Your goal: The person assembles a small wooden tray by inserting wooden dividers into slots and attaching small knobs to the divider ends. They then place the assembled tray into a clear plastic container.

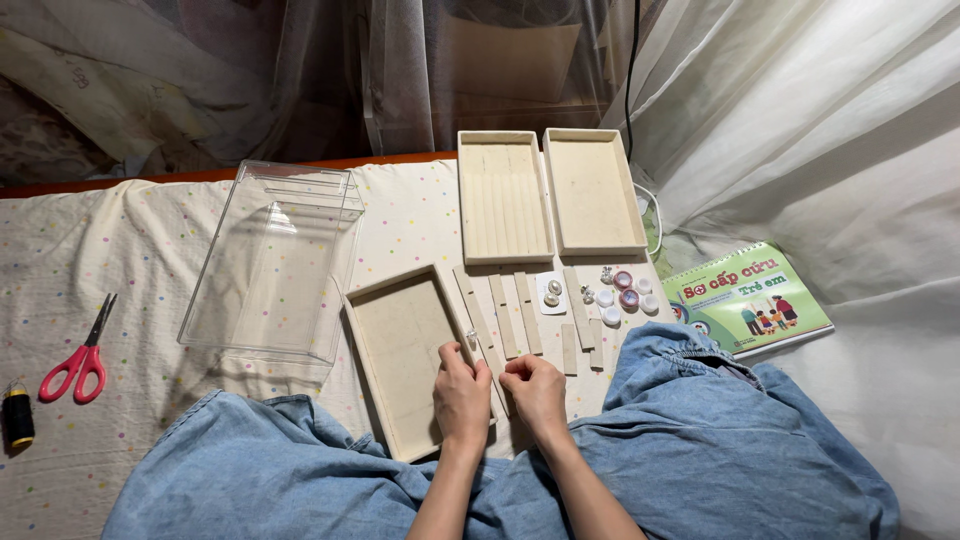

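Two hands worked at a wooden tray on a dotted bedsheet
The left hand (pixel 461 392) and right hand (pixel 535 388) each pinched a narrow grip on a thin wooden strip (pixel 486 345) touching the shallow tray's (pixel 400 345) right edge; loose slats (pixel 516 315) lay just beyond

The left hand (pixel 461 393) rests on the right edge of a shallow wooden tray (pixel 398 350), and the right hand (pixel 535 390) is just beside it, fingers bent on a wooden strip (pixel 487 345). More strips (pixel 518 314) lie in a row above the hands. Two other trays (pixel 503 196) stand side by side further up. To the right of the strips are small round caps (pixel 626 290). A clear plastic box (pixel 277 262) lies to the left of the tray. Red scissors (pixel 82 355) and a dark spool (pixel 17 415) are far left. A green booklet (pixel 748 300) lies at the right, on white cloth.
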